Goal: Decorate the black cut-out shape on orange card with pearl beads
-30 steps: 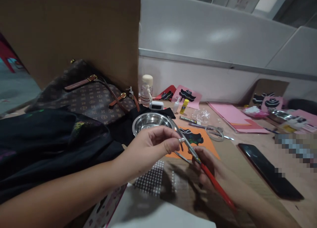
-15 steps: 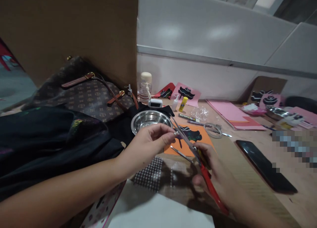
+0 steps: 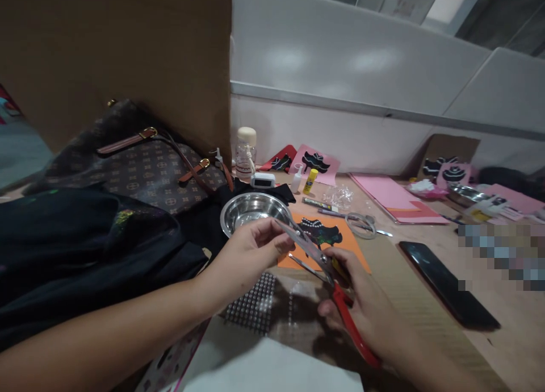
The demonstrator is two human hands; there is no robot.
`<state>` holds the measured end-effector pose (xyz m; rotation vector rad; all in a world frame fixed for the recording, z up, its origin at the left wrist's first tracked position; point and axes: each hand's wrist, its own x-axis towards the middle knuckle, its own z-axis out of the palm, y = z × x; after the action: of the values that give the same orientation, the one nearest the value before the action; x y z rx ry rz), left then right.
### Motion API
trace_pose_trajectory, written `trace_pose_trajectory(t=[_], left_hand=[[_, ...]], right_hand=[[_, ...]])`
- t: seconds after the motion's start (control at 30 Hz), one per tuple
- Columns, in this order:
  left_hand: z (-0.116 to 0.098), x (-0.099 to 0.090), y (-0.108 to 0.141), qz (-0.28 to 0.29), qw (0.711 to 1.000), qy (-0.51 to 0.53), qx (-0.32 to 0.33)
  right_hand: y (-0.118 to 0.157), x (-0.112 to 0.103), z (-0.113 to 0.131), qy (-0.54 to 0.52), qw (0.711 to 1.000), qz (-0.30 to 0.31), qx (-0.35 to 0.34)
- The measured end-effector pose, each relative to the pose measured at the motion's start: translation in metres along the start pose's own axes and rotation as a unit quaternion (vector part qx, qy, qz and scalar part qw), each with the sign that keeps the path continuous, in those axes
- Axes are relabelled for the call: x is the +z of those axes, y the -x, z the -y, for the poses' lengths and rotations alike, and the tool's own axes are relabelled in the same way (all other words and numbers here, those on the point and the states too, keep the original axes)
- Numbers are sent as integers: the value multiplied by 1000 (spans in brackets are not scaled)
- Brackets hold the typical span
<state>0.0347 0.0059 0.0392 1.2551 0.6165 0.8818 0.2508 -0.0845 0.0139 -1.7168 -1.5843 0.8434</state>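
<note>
My right hand (image 3: 357, 292) grips red-handled scissors (image 3: 327, 261), whose blades are parted and point up and to the left. At the blades, my left hand (image 3: 251, 247) is closed in a pinch on a tiny pale piece, perhaps a bead, too small to make out. Behind the blades lies an orange card (image 3: 356, 254) bearing a black cutout (image 3: 327, 233) trimmed with white beads. Tweezers (image 3: 307, 265) rest across the card's near edge. Below my left hand is a sheet of grey pearl beads (image 3: 255, 304), with a clear strip (image 3: 293, 307) beside it.
A steel bowl (image 3: 227, 220) stands behind my left hand. Farther back are a glue stick (image 3: 310, 181), a white squeeze bottle (image 3: 297, 179) and a roll of tape (image 3: 360, 225). A phone (image 3: 447, 287) lies right; a patterned bag (image 3: 157, 176) leans left. White paper (image 3: 272, 366) is nearest me.
The scissor blades have opened wider, and their tips sit closer over my left fingers. My left hand keeps its pinch. The whole view has shifted slightly.
</note>
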Motion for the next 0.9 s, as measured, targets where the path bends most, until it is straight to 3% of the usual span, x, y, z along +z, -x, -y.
trace_pose_trajectory(t=[0.6,0.9], left_hand=[[-3,1,-2,-8,1000,-8,-14],[-11,-2,-5,0,994,-104,24]], right_hand=[[-3,-1,0,14,1000,-6,-26],[-2,-2,2,30,999,-11,-31]])
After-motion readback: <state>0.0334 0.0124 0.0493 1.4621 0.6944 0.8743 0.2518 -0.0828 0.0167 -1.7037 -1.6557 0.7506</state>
